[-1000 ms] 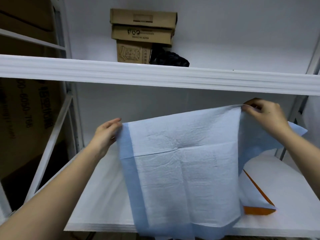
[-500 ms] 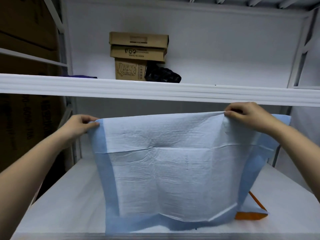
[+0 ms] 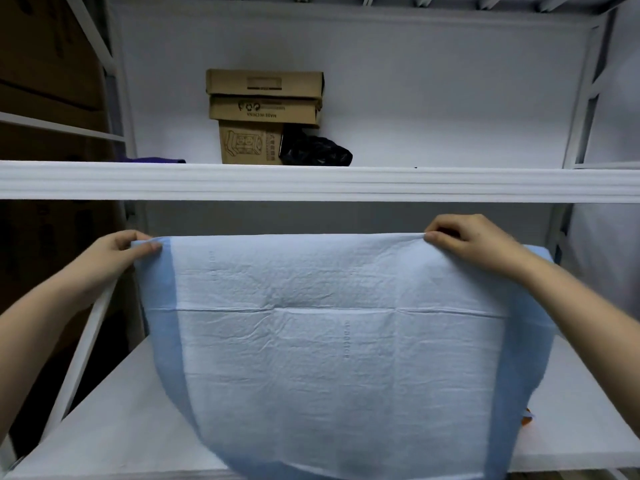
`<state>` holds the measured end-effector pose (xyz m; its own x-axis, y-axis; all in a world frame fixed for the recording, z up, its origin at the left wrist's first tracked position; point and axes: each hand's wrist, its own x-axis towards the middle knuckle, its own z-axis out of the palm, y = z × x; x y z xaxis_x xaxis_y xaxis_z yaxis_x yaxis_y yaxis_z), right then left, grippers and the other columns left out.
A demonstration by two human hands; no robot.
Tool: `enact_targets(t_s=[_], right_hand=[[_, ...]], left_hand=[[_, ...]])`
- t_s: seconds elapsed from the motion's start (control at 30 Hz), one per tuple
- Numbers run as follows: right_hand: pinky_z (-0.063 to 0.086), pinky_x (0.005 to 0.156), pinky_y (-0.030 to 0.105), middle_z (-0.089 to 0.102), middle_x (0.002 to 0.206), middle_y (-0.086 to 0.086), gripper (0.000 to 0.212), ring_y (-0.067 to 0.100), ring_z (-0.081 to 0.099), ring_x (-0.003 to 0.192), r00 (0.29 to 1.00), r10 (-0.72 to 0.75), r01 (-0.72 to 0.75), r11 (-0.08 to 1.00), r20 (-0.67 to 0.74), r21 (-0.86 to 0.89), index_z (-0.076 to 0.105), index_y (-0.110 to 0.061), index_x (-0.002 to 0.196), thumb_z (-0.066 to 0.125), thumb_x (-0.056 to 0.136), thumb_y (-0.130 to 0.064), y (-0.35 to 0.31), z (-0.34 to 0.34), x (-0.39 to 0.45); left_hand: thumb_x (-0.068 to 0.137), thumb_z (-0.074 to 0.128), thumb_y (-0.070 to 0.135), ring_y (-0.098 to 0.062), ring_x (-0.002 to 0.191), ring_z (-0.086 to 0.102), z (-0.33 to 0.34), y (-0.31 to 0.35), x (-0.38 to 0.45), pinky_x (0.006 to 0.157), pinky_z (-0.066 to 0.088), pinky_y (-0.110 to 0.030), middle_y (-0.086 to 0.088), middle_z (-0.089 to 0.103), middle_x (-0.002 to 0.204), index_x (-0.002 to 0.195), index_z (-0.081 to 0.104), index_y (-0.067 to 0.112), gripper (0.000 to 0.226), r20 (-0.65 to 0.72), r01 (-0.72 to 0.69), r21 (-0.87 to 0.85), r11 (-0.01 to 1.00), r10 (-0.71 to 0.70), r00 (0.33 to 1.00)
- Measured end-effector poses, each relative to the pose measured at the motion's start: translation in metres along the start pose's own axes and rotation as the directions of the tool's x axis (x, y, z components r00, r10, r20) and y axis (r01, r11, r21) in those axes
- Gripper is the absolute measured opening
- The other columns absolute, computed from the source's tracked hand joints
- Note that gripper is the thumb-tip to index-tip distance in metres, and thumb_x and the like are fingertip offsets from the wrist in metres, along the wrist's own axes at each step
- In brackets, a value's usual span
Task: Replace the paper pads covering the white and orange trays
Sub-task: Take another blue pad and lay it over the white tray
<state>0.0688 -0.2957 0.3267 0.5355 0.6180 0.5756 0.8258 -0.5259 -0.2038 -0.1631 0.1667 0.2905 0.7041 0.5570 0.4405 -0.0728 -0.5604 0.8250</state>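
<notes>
A: Two hands up: left hand (image 3: 121, 249) and right hand (image 3: 464, 240) each pinch a top corner of the pad (image 3: 339, 341), which hangs spread above the shelf (image 3: 114, 441).

B: And the tray?

A: Only an orange sliver (image 3: 527, 418) shows behind the pad's right edge.

B: Risk?

A: I'd guess laying it blind could leave it skewed or creased, or a corner could slip free.

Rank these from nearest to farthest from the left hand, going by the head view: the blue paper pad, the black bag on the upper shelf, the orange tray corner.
From the left hand:
1. Blue paper pad: its top left corner is pinched in that hand.
2. Black bag: on the upper shelf, up and right, beside the cardboard boxes.
3. Orange tray corner: far lower right, peeking out behind the pad.
</notes>
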Motion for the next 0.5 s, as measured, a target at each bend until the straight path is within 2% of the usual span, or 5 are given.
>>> enact_targets(t_s=[0.1,0.2,0.3,0.4,0.5], right_hand=[[0.050,0.076,0.039,0.066,0.086,-0.012,0.010,0.014,0.061,0.083,0.999,0.016,-0.018,0.999,-0.047,-0.039,0.060,-0.032,0.084,0.055,0.092,-0.037,0.004,0.016,0.005],[0.049,0.074,0.038,0.065,0.089,-0.011,0.016,0.018,0.061,0.085,0.999,0.004,-0.010,0.990,-0.039,-0.143,0.057,-0.028,0.086,0.052,0.091,-0.043,0.008,0.036,0.010],[0.048,0.072,0.036,0.066,0.093,-0.009,0.020,0.020,0.060,0.087,1.000,-0.012,0.007,0.977,-0.024,-0.213,0.055,-0.026,0.089,0.049,0.092,-0.045,0.013,0.057,0.016],[0.045,0.070,0.035,0.066,0.097,-0.006,0.022,0.023,0.061,0.090,0.999,-0.045,0.039,0.967,-0.018,-0.250,0.054,-0.024,0.093,0.046,0.094,-0.045,0.015,0.076,0.021],[0.042,0.067,0.034,0.066,0.099,-0.004,0.025,0.026,0.062,0.091,0.997,-0.058,0.043,0.952,-0.042,-0.304,0.054,-0.021,0.094,0.043,0.096,-0.043,0.019,0.091,0.026]], left_hand=[[0.091,0.059,0.013,-0.010,0.069,0.058,0.009,-0.018,0.009,0.059,0.048,-0.015,-0.010,0.061,0.085,0.082,0.061,0.012,0.009,-0.051,0.045,-0.076,0.996,-0.048,0.998],[0.091,0.061,0.012,-0.018,0.077,0.055,0.019,-0.037,0.018,0.063,0.045,-0.021,-0.014,0.060,0.087,0.088,0.062,0.007,0.006,-0.118,0.086,-0.028,0.996,-0.089,0.989],[0.089,0.064,0.013,-0.024,0.088,0.055,0.029,-0.058,0.027,0.072,0.044,-0.031,-0.016,0.061,0.095,0.098,0.062,-0.001,0.016,-0.197,0.125,0.051,0.991,-0.113,0.974],[0.089,0.065,0.018,-0.030,0.092,0.056,0.040,-0.070,0.034,0.079,0.044,-0.041,-0.017,0.061,0.097,0.098,0.061,0.002,0.018,-0.275,0.179,0.157,0.971,-0.131,0.952],[0.091,0.061,0.019,-0.035,0.096,0.055,0.052,-0.076,0.038,0.078,0.042,-0.041,-0.019,0.059,0.099,0.101,0.058,0.002,0.020,-0.334,0.231,0.224,0.947,-0.148,0.931]])
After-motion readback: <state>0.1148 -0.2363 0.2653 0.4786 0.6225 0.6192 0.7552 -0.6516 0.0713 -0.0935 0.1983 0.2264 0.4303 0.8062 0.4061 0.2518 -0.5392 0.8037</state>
